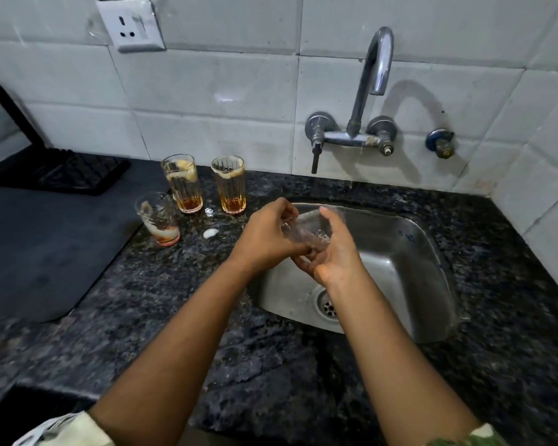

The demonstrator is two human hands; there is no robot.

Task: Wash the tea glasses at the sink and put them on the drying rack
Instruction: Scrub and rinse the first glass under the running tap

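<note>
Both my hands hold one clear ribbed tea glass [306, 228], tilted on its side over the left part of the steel sink [399, 252]. My left hand [264, 236] grips it from the left with fingers at its mouth. From the right, my right hand [332, 252] wraps around it. Three dirty tea glasses stand on the granite counter left of the sink: two [182, 183] [229, 185] with amber tea dregs and foam, and one [158, 218] nearer me with white foam at its bottom.
A curved chrome tap [372, 82] on the tiled wall shows no water running. A black drying rack [65, 172] sits at the back left on a dark mat [39, 249]. A blob of foam [210, 233] lies on the counter. The sink drain [327, 305] is below my right wrist.
</note>
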